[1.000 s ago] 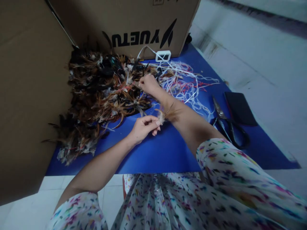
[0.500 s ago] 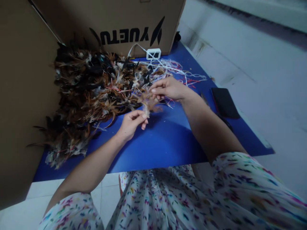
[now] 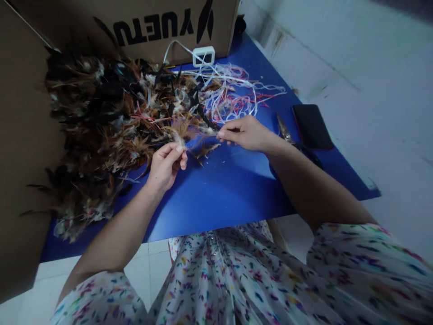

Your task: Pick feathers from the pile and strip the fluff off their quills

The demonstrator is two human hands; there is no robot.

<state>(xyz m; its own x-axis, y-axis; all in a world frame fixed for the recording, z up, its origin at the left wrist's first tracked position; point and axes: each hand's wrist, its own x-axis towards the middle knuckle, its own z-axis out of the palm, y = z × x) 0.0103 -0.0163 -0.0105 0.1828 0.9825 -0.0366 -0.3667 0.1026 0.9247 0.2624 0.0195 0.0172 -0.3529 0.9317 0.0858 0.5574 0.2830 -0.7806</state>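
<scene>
My left hand (image 3: 166,168) is closed in a pinch on a small bunch of brown feathers (image 3: 179,135) with pale fluffy bases, its tips fanning upward. To the right, my right hand (image 3: 249,133) pinches the base of a dark feather (image 3: 209,121) that points up and left, with pale fluff near the fingertips. A few loose brown feathers (image 3: 207,151) lie on the blue table (image 3: 216,194) between the hands. Behind my left hand spreads a big pile of brown and black feathers (image 3: 98,117).
White and red strings (image 3: 230,101) lie tangled beyond my right hand. Scissors (image 3: 284,128), partly hidden by my forearm, lie near a dark phone (image 3: 313,126). A small white digital device (image 3: 203,56) stands against a cardboard box (image 3: 152,9); more cardboard (image 3: 20,135) stands left.
My hands have moved apart, the left one going left with its brown feathers. A dark feather now shows at my right fingertips. The view has shifted slightly.
</scene>
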